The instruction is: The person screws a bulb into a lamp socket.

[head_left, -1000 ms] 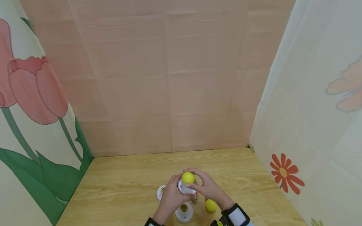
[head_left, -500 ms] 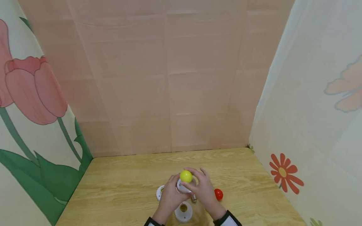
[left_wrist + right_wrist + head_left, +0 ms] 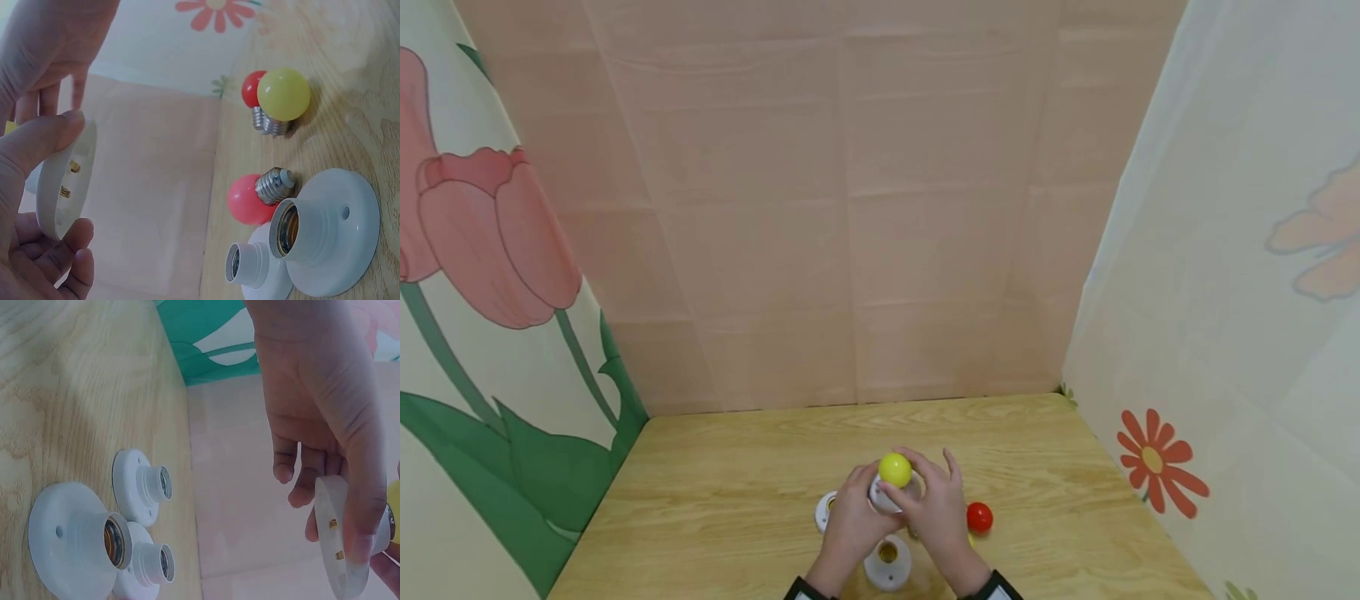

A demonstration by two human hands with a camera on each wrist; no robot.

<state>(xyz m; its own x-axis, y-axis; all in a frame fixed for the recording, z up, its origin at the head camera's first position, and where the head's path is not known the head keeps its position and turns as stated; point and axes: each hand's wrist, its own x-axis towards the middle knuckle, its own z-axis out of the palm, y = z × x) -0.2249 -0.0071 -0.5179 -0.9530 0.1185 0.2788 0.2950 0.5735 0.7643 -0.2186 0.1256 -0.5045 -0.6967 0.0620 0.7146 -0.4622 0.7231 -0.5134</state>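
Observation:
A yellow bulb [image 3: 895,470] sits at the mouth of a white lamp holder [image 3: 880,497], raised above the table. My left hand [image 3: 854,515] grips the holder round its base; the left wrist view shows the thumb on one edge and curled fingers below. My right hand [image 3: 936,510] pinches the yellow bulb between thumb and finger, with another finger lifted away. Metal contacts [image 3: 70,178] show on the holder's hollow underside. How deep the bulb's screw base sits is hidden. Below the hands, white lamp holders [image 3: 887,564] stand on the table.
Three holders [image 3: 75,540] stand close together on the wooden table [image 3: 730,483]. Beside them lie a red bulb [image 3: 979,517], a second yellow bulb [image 3: 284,94] and another reddish bulb [image 3: 247,200]. A pinkish backdrop and flower-print side sheets surround the table.
My right hand has turned on the yellow bulb, its wrist swinging left. The red bulb on the table came into view, while the loose yellow one became mostly covered. My left hand stayed nearly still.

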